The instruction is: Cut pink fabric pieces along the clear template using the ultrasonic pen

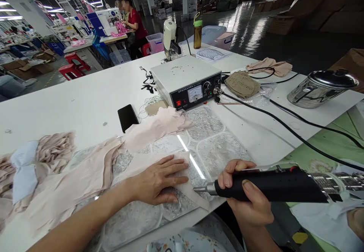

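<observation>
My left hand (167, 178) lies flat with its fingers stretched out, pressing a pale pink fabric piece (196, 198) onto a glass-like patterned board (216, 151). In my right hand (250, 199) is a black handheld ultrasonic cutter (264, 185), gripped round its body. Its metal tip points left and sits at the right edge of the fabric, close to my left fingertips; whether it touches the cloth I cannot tell. Beyond the hand lies a stack of pink fabric pieces (157, 129). More layered pink pieces (76, 176) spread out to the left.
Behind the board stands a control box (193, 89) with a dial, its black cable (273, 121) running to the right. A phone (127, 117), bundled fabric (25, 168), brown cut pieces (241, 84), a steel pot (315, 89) and a bottle (197, 34) also occupy the table. A person sits farther back.
</observation>
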